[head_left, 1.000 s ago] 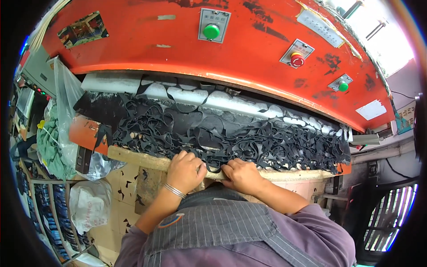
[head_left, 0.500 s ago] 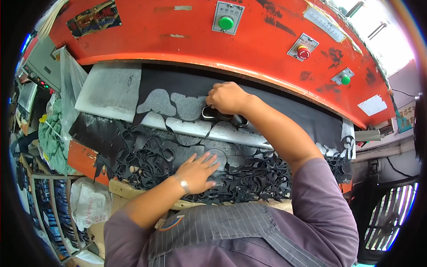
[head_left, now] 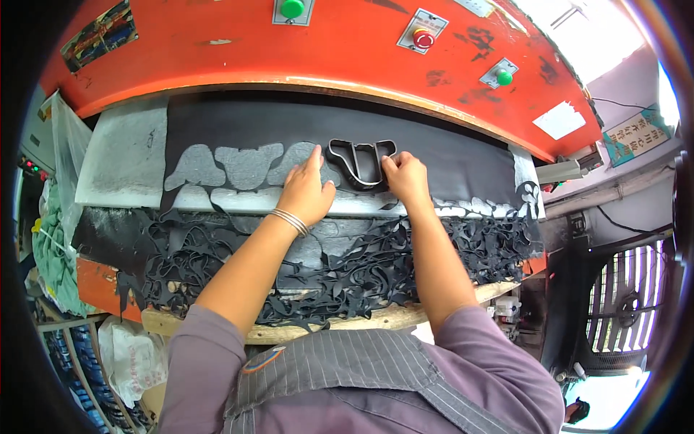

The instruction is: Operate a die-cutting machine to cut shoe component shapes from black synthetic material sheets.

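A metal cutting die, a thin-walled curved outline with inner dividers, rests on a black sheet of leather-like material. My right hand pinches the die's right side with thumb and fingers. My left hand, fingers stretched out, lies at the sheet just left of the die, beside a cut-out gap. Several such gaps run leftward along the sheet's near edge, showing the grey board beneath. My left fingers partly cover the gap closest to the die.
Behind the sheet rises an orange machine beam with a green button, a red stop button and another green button. Tangled black offcuts heap along the near side, above a wooden rail. A white sack stands lower left.
My left hand has moved up from the offcuts to the sheet. The die now sits further right along the sheet, and a third gap shows left of it. The view has shifted too.
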A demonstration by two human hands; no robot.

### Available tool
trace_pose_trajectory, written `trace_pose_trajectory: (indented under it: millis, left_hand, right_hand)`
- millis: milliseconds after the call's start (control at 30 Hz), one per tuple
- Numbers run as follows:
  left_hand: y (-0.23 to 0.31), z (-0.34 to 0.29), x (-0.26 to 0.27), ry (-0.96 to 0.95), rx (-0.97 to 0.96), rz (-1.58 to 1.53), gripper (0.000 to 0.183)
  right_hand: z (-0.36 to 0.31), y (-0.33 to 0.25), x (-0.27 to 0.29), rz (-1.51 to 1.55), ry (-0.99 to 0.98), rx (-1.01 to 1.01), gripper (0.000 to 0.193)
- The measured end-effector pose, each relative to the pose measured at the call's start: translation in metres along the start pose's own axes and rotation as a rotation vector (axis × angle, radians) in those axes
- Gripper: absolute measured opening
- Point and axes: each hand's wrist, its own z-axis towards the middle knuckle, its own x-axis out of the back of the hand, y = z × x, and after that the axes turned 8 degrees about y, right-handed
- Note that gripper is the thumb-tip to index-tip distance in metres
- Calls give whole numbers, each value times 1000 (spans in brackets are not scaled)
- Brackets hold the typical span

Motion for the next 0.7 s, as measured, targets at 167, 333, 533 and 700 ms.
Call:
trace_pose_trajectory:
  millis: [167,333,533,700]
  left_hand:
    - [-2,7,-23,77,-52,142,73]
    - [0,8,-27,109,-21,115,73]
    - [0,4,-20,98,-46,114,73]
    - [4,6,-18,87,-68,179,74]
  right_hand:
    - [-20,25,18,-246,4,517,73]
    - [-19,32,2,-54,-28,546,69]
    - [-28,30,2,-79,72,650,63]
    - [-20,33,1,-51,75,685,65]
